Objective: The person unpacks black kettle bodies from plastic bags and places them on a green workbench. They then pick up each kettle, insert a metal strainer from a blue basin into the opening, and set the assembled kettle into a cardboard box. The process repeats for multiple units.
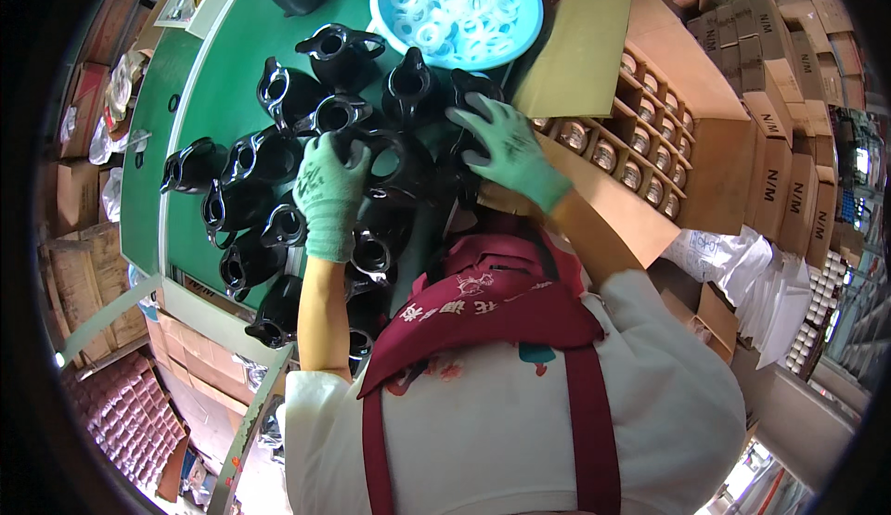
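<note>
Both of my hands wear pale green knit gloves and reach in among several glossy black jugs [283, 93] with spouts and looped handles, bunched on the green tabletop [223, 60]. My left hand [332, 186] has its fingers bent over the rim of a black jug in the middle of the group; its fingertips are partly hidden. To the right, my right hand [509, 144] is spread over a dark jug [455, 167] at the group's right edge, fingers apart. I cannot tell whether it touches that jug. Some jugs lie tilted against one another.
A light blue basin [379, 9] full of translucent rings stands at the far side. At right, an open carton [613, 190] with dividers holds glass jars [604, 155]. Stacked brown cartons [770, 181] line the right side. A pale metal table frame [251, 441] runs at lower left.
</note>
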Demonstrator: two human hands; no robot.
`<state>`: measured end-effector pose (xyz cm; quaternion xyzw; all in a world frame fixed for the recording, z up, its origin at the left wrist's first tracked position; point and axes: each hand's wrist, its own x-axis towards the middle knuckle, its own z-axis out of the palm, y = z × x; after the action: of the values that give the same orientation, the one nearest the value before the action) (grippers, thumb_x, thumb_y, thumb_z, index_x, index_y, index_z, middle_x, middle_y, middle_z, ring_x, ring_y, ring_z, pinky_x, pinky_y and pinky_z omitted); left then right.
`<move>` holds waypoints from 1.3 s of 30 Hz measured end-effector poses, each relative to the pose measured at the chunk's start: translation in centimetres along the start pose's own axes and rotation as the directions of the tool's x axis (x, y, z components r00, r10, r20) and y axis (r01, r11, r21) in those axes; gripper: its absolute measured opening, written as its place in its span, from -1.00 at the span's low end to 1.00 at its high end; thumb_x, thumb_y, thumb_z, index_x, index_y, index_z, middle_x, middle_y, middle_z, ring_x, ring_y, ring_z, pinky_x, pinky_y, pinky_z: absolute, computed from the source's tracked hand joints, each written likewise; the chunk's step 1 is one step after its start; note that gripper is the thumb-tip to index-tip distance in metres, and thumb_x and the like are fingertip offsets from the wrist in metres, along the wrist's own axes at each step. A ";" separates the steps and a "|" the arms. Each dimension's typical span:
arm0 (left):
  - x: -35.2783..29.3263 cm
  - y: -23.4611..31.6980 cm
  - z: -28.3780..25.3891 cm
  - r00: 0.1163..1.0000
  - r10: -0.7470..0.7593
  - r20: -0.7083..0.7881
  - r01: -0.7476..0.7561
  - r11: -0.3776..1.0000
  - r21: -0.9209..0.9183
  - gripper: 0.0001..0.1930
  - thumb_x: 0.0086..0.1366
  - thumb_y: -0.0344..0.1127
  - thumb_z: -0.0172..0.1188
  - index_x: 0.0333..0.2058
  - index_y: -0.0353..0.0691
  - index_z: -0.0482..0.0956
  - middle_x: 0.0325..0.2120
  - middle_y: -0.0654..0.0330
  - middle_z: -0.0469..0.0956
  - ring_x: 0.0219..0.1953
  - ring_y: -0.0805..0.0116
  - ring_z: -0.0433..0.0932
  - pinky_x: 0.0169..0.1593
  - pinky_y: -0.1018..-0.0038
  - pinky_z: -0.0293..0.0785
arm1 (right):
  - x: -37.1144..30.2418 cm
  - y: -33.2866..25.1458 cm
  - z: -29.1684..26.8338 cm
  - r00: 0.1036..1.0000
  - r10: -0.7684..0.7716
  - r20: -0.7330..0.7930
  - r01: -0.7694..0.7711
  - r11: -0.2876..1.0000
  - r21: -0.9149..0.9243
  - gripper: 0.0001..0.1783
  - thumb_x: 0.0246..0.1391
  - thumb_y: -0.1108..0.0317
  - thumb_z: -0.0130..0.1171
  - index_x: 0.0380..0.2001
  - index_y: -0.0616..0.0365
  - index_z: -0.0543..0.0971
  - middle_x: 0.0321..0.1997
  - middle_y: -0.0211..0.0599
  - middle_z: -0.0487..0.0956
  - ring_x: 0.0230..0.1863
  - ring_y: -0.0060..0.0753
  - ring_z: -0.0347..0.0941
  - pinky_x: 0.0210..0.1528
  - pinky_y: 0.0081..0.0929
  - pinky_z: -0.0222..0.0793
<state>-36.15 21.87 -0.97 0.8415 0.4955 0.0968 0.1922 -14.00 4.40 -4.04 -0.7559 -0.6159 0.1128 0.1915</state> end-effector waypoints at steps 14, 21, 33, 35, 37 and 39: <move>3.6 -2.6 2.2 0.966 -0.239 -0.098 0.251 0.959 0.135 -0.65 0.27 -0.05 0.27 -0.13 -0.19 0.55 -0.16 0.01 0.54 -0.16 -0.02 0.57 -0.10 0.18 0.49 | -12.5 30.6 8.7 0.952 0.066 0.300 0.029 0.954 -0.300 -0.30 -0.05 0.19 0.25 0.24 -0.01 0.42 0.30 -0.01 0.35 0.32 0.17 0.19 0.32 0.21 0.13; 14.1 12.1 3.6 0.975 0.198 -0.106 -0.194 0.980 0.047 -0.65 0.22 -0.17 0.33 -0.06 -0.16 0.60 -0.20 0.07 0.56 -0.10 0.07 0.57 -0.03 0.25 0.50 | -15.5 32.4 15.4 0.990 -0.008 0.138 0.074 0.875 -0.478 -0.25 -0.04 0.21 0.21 0.30 -0.03 0.37 0.33 -0.02 0.31 0.34 0.19 0.17 0.34 0.23 0.09; 26.1 9.6 27.8 0.895 0.200 0.399 -0.350 0.870 0.347 -0.60 0.12 -0.02 0.34 -0.22 -0.23 0.67 0.01 -0.14 0.49 -0.02 -0.10 0.54 0.08 0.10 0.47 | -12.5 24.3 -7.8 0.979 0.186 -0.081 -0.179 0.980 0.083 -0.02 -0.36 0.13 0.41 0.22 0.25 0.33 0.22 0.15 0.34 0.21 0.28 0.29 0.27 0.16 0.21; 25.6 12.0 25.7 0.951 0.078 0.300 -0.162 0.951 0.264 -0.61 0.14 -0.03 0.33 -0.23 -0.24 0.67 -0.05 -0.14 0.53 -0.10 -0.09 0.58 0.02 0.12 0.50 | -15.3 24.4 -9.0 0.880 0.467 -0.082 -0.429 0.858 0.281 -0.03 -0.19 0.07 0.41 0.28 0.28 0.29 0.25 0.07 0.34 0.30 0.13 0.26 0.32 -0.03 0.22; 25.2 10.4 25.1 0.976 -0.013 0.216 -0.013 0.993 0.120 -0.56 0.13 0.00 0.35 -0.17 -0.25 0.63 -0.19 -0.07 0.62 -0.15 -0.08 0.61 -0.06 0.13 0.53 | -16.8 23.5 -10.0 0.748 0.651 -0.130 -0.488 0.672 0.557 -0.25 0.04 0.13 0.24 0.24 0.30 0.31 0.24 0.02 0.36 0.24 -0.02 0.31 0.29 -0.13 0.25; 25.4 10.7 23.1 0.962 0.102 0.253 -0.087 0.994 -0.069 -0.52 0.11 0.01 0.39 -0.14 -0.26 0.61 -0.23 -0.06 0.62 -0.18 -0.04 0.63 -0.07 0.17 0.53 | -18.9 22.7 -10.5 0.669 0.683 -0.293 -0.439 0.681 0.586 -0.40 0.15 0.15 0.14 0.16 0.31 0.35 0.24 0.04 0.34 0.22 -0.03 0.31 0.29 -0.15 0.25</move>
<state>-7.04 34.07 -18.19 0.8638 0.4229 0.0105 0.2736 6.37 -19.43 -5.57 -0.8444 -0.2262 0.1171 0.4712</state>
